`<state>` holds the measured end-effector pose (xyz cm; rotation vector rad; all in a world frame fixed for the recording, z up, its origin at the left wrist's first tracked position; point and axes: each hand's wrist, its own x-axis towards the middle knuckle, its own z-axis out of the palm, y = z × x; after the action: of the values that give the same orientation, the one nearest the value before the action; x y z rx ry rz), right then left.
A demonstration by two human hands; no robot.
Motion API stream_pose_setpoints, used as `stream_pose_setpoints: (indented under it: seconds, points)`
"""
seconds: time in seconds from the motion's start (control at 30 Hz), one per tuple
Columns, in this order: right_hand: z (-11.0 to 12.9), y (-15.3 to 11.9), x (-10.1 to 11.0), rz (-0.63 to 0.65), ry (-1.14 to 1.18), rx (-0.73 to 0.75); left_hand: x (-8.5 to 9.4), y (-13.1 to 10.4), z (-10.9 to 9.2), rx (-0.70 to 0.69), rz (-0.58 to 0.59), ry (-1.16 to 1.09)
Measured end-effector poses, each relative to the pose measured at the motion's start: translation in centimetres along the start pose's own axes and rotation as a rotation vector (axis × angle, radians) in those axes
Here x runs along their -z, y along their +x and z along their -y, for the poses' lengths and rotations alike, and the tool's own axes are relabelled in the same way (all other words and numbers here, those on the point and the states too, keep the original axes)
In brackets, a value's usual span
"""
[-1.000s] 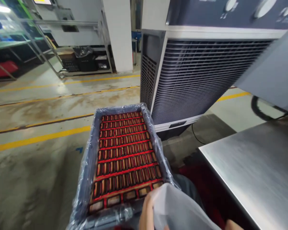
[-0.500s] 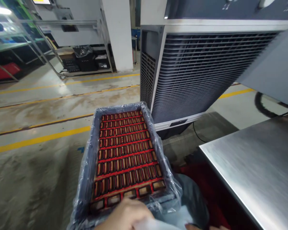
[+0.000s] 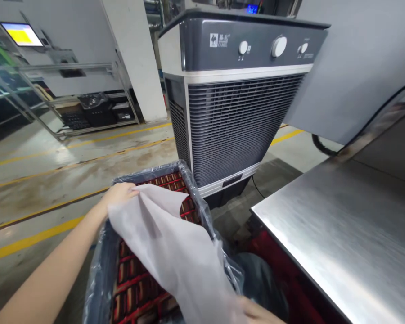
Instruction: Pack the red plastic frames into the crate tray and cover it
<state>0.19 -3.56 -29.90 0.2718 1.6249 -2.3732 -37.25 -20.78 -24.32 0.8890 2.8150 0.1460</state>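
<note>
A thin white sheet [image 3: 178,252] stretches between my two hands, slanting over a plastic-lined grey crate [image 3: 99,270]. My left hand [image 3: 119,195] pinches the sheet's far left corner, above the crate's far left rim. Low in the view, my right hand [image 3: 256,312] grips the near right end; its fingers are partly blurred and cut off by the frame edge. Under the sheet, the crate holds rows of small dark rectangular pieces [image 3: 131,270] set in a red grid. The sheet hides much of the middle of these rows.
A tall dark-grey air cooler [image 3: 232,126] stands just beyond the crate. To the right is a metal table [image 3: 340,234] with a sharp near edge. A metal rack [image 3: 94,112] with black boxes stands at the back left. Yellow lines [image 3: 37,234] cross the floor.
My left hand has moved forward to the crate's far left side, drawing the white sheet out over the rows. The view has tilted up, showing more of the cooler.
</note>
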Motion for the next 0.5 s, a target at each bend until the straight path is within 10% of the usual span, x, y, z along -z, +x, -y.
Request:
stream_pose_setpoints:
  seconds: [0.23, 0.5]
  points:
    - [-3.0, 3.4, 0.6, -0.244, 0.429, 0.001, 0.2, 5.0, -0.9, 0.109, -0.107, 0.056]
    - [-2.7, 4.0, -0.5, -0.261, 0.170, 0.119, 2.2, 1.2, -4.9, 0.052, -0.326, -0.008]
